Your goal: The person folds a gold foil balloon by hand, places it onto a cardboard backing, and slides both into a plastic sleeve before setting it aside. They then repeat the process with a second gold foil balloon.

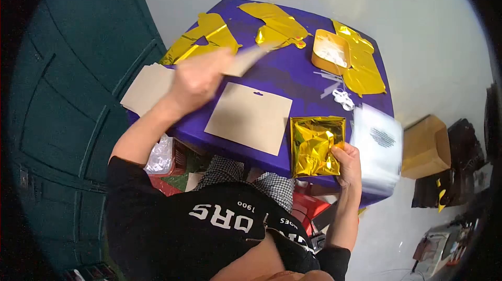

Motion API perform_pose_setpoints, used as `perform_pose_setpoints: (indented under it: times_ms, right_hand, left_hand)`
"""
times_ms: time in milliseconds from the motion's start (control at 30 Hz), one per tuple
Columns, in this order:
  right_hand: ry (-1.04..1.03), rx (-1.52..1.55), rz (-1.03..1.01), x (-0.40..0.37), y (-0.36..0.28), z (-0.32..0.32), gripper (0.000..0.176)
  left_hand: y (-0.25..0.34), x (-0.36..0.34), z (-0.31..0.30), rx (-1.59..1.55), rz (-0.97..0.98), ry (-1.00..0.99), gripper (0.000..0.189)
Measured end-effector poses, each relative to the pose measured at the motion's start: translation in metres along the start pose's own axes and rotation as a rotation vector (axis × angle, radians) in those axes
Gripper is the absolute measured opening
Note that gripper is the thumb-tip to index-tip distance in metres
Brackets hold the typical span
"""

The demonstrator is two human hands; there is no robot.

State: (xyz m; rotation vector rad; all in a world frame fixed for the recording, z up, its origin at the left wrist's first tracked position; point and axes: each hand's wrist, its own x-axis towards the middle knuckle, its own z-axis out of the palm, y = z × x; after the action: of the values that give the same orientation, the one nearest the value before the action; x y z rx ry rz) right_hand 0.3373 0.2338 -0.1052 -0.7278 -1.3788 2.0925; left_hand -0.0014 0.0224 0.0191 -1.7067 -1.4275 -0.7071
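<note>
My left hand (201, 77) is smeared by motion but closed on a beige card (248, 61), tilted above the table. Below it a flat beige card (250, 119) with a hanging slot lies near the front edge. My right hand (348, 165) pinches the right side of a shiny gold packet (317, 147) at the table's front edge. Something gold and crumpled shows inside the packet. To its right lies a stack of clear plastic bags (379, 145) with dark print.
On the purple-covered table (282, 79) lie flat gold foil balloons (277, 22), a yellow box (330, 53) with white pieces, a white ribbon coil (343, 99) and several pale strips. More beige cards (149, 90) are at the left edge. A cardboard box (426, 147) stands at right.
</note>
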Motion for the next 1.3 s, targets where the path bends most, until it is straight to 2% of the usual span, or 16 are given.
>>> perform_pose_setpoints:
  times_ms: [100,233,300,400,500,600,667,700,767,833,867,1067,1133,1300]
  right_hand:
    - [-0.013,-0.003,-0.021,0.001,0.003,-0.005,0.010]
    - [-0.010,0.028,-0.005,-0.002,-0.003,0.004,0.009]
    - [-0.010,0.034,-0.003,-0.004,-0.005,0.006,0.009]
    - [-0.033,0.015,0.002,0.003,0.004,-0.005,0.009]
    - [-0.048,0.024,0.011,-0.002,-0.004,0.003,0.010]
    - [-0.048,0.025,0.019,-0.002,-0.005,0.004,0.013]
    - [-0.062,0.015,0.020,0.000,-0.002,-0.001,0.013]
    - [-0.069,0.008,0.020,0.001,-0.001,-0.004,0.013]
    - [-0.070,0.019,0.022,0.001,0.000,-0.004,0.014]
    - [-0.068,0.023,0.029,0.001,0.001,-0.006,0.015]
    - [-0.070,0.037,0.029,0.001,0.001,-0.005,0.016]
    - [-0.037,0.045,0.055,-0.002,-0.004,0.003,0.011]
    - [-0.051,0.034,0.047,-0.001,-0.002,-0.001,0.013]
    - [-0.029,0.019,0.057,-0.002,-0.004,0.000,0.011]
  left_hand:
    - [-0.018,0.009,-0.053,0.326,0.084,0.060,0.036]
    - [-0.040,-0.050,-0.071,0.408,-0.069,-0.159,0.041]
    - [-0.056,-0.104,-0.066,0.412,-0.267,-0.366,0.032]
    - [-0.035,-0.082,-0.070,0.262,-0.617,-0.994,0.037]
    - [-0.025,-0.073,-0.060,0.022,-0.458,-0.717,0.038]
    - [-0.018,-0.024,-0.023,-0.273,-0.422,-0.556,0.029]
    - [-0.015,-0.001,0.026,-0.404,-0.290,-0.542,0.020]
    - [-0.009,0.012,0.054,-0.395,-0.105,-0.470,0.015]
    - [0.009,0.036,0.107,-0.451,-0.075,-0.583,0.013]
    - [0.026,0.050,0.166,-0.540,-0.050,-0.578,0.012]
    - [0.032,0.056,0.196,-0.557,0.031,-0.521,0.011]
    - [0.074,0.093,0.290,-0.500,-0.133,-0.621,0.014]
    - [0.082,0.099,0.307,-0.434,-0.149,-0.684,0.014]
    - [0.090,0.097,0.320,-0.474,-0.202,-0.632,0.008]
